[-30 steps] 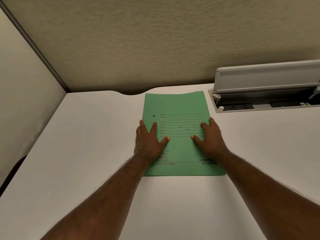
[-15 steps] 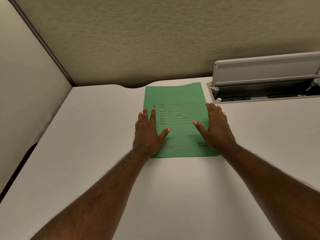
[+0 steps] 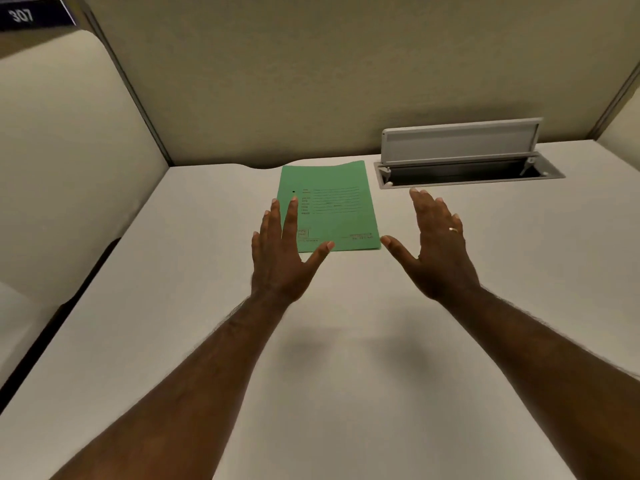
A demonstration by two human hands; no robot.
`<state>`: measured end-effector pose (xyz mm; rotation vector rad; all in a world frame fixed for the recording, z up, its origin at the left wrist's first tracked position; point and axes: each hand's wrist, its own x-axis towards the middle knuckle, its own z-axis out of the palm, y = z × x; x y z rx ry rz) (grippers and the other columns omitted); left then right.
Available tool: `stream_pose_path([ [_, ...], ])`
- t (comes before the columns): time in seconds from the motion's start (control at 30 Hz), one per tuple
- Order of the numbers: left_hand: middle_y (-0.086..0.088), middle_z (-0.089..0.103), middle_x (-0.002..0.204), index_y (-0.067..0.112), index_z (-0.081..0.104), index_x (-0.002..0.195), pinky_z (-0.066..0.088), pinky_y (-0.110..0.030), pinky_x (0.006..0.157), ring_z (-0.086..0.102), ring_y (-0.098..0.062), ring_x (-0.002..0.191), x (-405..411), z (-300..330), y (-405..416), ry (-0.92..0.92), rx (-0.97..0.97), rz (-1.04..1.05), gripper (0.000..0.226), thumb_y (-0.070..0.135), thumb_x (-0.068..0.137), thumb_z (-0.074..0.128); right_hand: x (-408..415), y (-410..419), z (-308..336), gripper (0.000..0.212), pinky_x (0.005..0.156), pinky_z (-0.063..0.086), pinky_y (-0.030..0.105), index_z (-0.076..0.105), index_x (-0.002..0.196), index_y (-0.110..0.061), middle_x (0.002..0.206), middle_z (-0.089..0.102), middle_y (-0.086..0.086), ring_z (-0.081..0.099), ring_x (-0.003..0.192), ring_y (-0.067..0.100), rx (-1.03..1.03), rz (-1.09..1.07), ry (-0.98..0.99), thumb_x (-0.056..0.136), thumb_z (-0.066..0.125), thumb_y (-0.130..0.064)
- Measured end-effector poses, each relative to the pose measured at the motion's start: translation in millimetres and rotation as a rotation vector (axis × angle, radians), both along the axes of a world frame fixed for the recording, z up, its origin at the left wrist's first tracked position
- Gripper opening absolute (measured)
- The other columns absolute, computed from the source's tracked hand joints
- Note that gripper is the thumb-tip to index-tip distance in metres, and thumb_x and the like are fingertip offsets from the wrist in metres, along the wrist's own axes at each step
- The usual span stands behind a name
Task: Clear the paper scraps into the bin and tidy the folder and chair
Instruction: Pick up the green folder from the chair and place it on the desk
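Observation:
A green folder (image 3: 332,206) with printed lines lies flat on the white desk (image 3: 173,306), pushed back close to the rear partition. My left hand (image 3: 280,251) hovers with fingers spread over the folder's near left corner. My right hand (image 3: 436,247), wearing a ring, is spread open just right of the folder, apart from it. Neither hand holds anything. No paper scraps, bin or chair are in view.
An open grey cable hatch (image 3: 464,161) with its lid raised sits in the desk right of the folder. Beige cubicle partitions (image 3: 311,81) close the back and both sides. A dark sign reading 307 (image 3: 31,13) is at the top left.
The folder slid away toward the back partition. Both hands, which pressed flat on it, have come off it and pulled back, the right one moving off to its right side.

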<state>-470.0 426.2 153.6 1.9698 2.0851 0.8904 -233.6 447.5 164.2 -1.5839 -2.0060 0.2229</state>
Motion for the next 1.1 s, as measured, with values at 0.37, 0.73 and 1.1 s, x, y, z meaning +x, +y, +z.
stream_pose_path([
  [0.37,-0.004,0.003,0.162,0.035,-0.001,0.151,0.01,-0.051,0.117,0.005,-0.022,0.148,28,46,-153,0.056,0.05,-0.035,0.09,0.075,0.081,0.038,31,-155,39,0.086,0.12,0.005,0.048,0.011,0.153,-0.025,0.162,0.011,0.005,0.006,0.149,0.026,0.031,-0.02,-0.003,0.084,0.037,-0.07],
  [0.73,-0.002,0.0,0.162,0.034,-0.003,0.151,0.008,-0.049,0.116,0.002,-0.019,0.148,37,54,-315,0.059,0.066,-0.076,0.092,0.077,0.079,0.035,56,-329,52,0.086,0.12,-0.002,0.047,0.004,0.153,-0.028,0.163,0.001,0.002,-0.004,0.15,0.023,0.02,-0.061,-0.097,0.086,0.036,-0.071],
  [1.1,-0.002,-0.013,0.161,0.03,-0.006,0.152,-0.006,-0.054,0.117,-0.017,-0.022,0.147,107,21,-460,0.222,-0.05,-0.299,0.099,0.083,0.076,0.028,118,-505,28,0.086,0.119,-0.006,0.046,-0.001,0.154,-0.023,0.162,-0.01,0.008,-0.012,0.148,0.028,-0.072,-0.146,-0.386,0.088,0.028,-0.07],
])
